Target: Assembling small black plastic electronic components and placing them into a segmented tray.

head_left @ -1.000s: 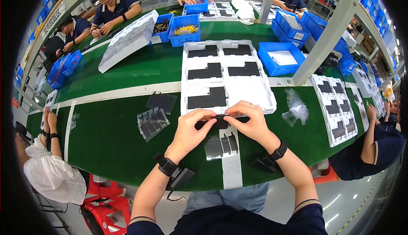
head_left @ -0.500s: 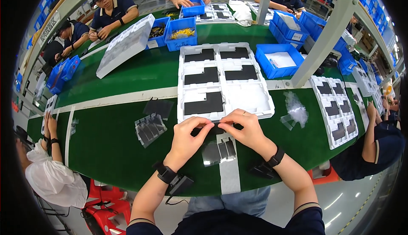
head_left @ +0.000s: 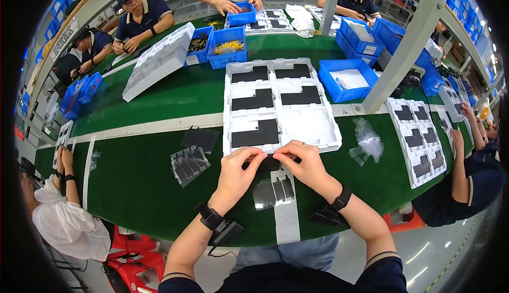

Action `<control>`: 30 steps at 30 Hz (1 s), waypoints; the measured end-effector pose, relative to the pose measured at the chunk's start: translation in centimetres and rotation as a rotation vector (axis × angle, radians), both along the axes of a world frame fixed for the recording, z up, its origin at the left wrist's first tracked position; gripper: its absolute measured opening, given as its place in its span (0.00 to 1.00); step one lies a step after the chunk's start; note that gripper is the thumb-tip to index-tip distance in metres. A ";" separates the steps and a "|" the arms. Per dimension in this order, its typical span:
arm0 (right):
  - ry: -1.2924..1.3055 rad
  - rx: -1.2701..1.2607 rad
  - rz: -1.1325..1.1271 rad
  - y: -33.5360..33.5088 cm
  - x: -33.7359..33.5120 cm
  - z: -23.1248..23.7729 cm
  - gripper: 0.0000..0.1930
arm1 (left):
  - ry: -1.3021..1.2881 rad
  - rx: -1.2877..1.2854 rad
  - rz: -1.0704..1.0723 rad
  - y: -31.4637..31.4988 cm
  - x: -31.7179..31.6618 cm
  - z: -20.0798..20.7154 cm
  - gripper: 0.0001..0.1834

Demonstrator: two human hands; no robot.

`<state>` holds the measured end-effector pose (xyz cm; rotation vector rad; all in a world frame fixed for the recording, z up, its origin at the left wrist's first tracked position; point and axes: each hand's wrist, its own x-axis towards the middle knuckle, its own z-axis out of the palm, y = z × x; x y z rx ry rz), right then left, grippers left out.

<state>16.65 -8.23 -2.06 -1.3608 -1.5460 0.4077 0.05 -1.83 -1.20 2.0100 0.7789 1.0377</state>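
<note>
My left hand and my right hand meet in front of a white plastic tray. Thumbs and fingertips of both pinch the upper edge of a small flat black piece, largely hidden behind them. In the tray lie several flat black notched parts; its near right compartment shows bare white plastic. Just below my hands, a clear film sheet with dark strips rests on the green table. To the left are another striped film sheet and a dark sheet.
Crumpled clear film lies right of the tray, before a second filled tray. Blue bins stand at the back, another blue bin beside a metal post. A white tray leans at left. Co-workers sit around the table.
Both my hands keep their pinch on the black piece, with barely any movement. The whole view has shifted slightly. At far right, a co-worker's hands have moved.
</note>
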 end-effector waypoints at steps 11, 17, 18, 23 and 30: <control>-0.011 0.094 -0.026 0.0 -0.3 -0.1 0.05 | 0.009 0.083 -0.034 0.1 -0.1 0.0 0.06; -0.026 0.008 0.006 0.0 -0.2 0.1 0.05 | 0.024 0.070 -0.057 0.1 -0.1 -0.1 0.06; -0.034 0.011 0.005 0.0 -0.2 0.0 0.05 | 0.028 0.043 -0.054 0.1 -0.1 -0.2 0.06; -0.055 0.001 -0.009 -0.1 -0.3 0.1 0.05 | 0.029 0.052 -0.058 0.0 -0.1 0.1 0.05; -0.102 0.079 0.026 0.0 0.0 0.1 0.07 | 0.021 0.085 -0.090 0.5 -0.2 0.1 0.08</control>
